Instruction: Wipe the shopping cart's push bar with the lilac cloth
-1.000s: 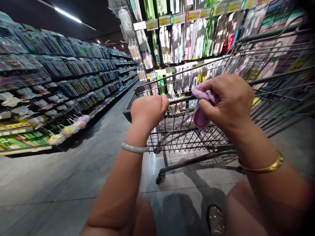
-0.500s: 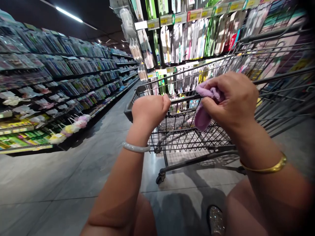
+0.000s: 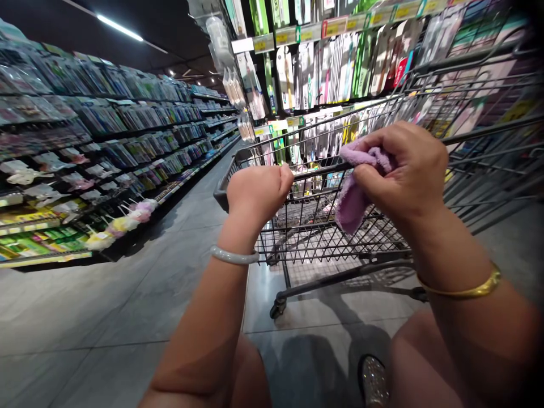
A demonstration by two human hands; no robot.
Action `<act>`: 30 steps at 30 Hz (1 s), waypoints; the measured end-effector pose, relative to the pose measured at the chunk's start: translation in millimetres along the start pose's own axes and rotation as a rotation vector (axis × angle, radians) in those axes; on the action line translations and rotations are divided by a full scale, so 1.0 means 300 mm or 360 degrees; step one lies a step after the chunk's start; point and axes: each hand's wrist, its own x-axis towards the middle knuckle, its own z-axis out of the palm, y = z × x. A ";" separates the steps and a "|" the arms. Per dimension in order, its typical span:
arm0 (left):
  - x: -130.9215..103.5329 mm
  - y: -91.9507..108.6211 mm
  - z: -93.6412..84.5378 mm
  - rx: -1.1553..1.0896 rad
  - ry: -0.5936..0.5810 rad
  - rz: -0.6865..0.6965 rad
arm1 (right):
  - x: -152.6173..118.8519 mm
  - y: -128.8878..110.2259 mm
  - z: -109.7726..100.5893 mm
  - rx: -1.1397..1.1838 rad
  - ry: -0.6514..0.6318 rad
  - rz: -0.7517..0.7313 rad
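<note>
A dark wire shopping cart (image 3: 335, 243) stands side-on before me. My left hand (image 3: 259, 190) is closed round the cart's near rail, towards its left end, with a pale bangle on the wrist. Farther right along the same rail, my right hand (image 3: 403, 170) grips a purple cloth (image 3: 352, 207), which is folded over the bar with one end hanging down. A gold bangle circles that wrist. The fingertips of both hands are hidden behind the rail and the cloth.
Behind the cart rises a shelf of packaged toothbrushes (image 3: 314, 73) with price tags. Across the aisle on the left runs a long rack of hanging packs (image 3: 127, 90), with bath puffs (image 3: 123, 221) at its near corner. A cart wheel (image 3: 278, 307) rests on the grey tiled floor (image 3: 127, 317).
My right hand and the purple cloth have shifted slightly to the right along the rail. My left hand keeps its hold, and the cart has not visibly moved.
</note>
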 end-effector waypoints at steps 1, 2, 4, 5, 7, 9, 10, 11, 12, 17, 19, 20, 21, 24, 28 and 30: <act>0.000 0.000 0.001 0.0002 0.0005 0.0000 | -0.005 -0.005 0.006 -0.0029 -0.0007 -0.0017; 0.000 0.000 0.001 0.0005 0.0010 0.0001 | -0.011 -0.011 0.012 -0.0062 -0.0020 -0.0043; 0.001 0.001 0.003 0.0012 0.0013 -0.0001 | -0.021 -0.024 0.024 -0.0131 -0.0058 -0.0101; 0.002 0.001 0.004 0.0014 0.0012 -0.0002 | -0.025 -0.030 0.028 -0.0160 -0.0087 -0.0125; 0.003 0.001 0.005 0.0011 0.0009 0.0000 | -0.029 -0.038 0.033 -0.0190 -0.0136 -0.0154; 0.003 0.000 0.005 0.0003 0.0004 0.0003 | -0.026 -0.039 0.032 -0.0161 -0.0151 -0.0165; 0.002 -0.001 0.005 0.0001 0.0002 0.0005 | -0.023 -0.036 0.030 -0.0125 -0.0141 -0.0167; 0.002 -0.002 0.004 -0.0001 0.0000 0.0010 | -0.019 -0.033 0.027 -0.0082 -0.0123 -0.0165; 0.001 -0.002 0.004 0.0000 0.0000 0.0013 | -0.015 -0.029 0.023 -0.0036 -0.0106 -0.0159; -0.002 -0.001 0.001 0.0003 0.0004 0.0001 | -0.008 -0.012 0.017 0.0044 -0.0066 -0.0126; -0.001 0.004 0.000 0.0000 0.0001 -0.0010 | -0.015 -0.015 0.026 0.0014 -0.0049 -0.0114; 0.000 0.006 0.000 0.0001 0.0001 -0.0009 | -0.019 -0.020 0.032 -0.0010 -0.0039 -0.0110; 0.002 0.008 0.000 0.0004 0.0002 -0.0008 | -0.024 -0.026 0.039 -0.0037 -0.0038 -0.0118; 0.005 0.012 -0.001 0.0011 -0.0011 -0.0011 | -0.036 -0.050 0.055 -0.0111 -0.0060 -0.0249; 0.002 0.010 -0.001 0.0008 -0.0019 -0.0015 | -0.025 -0.046 0.044 -0.0052 -0.0103 -0.0297; 0.000 0.006 0.000 0.0004 -0.0009 -0.0007 | -0.012 -0.021 0.025 0.0032 -0.0035 -0.0162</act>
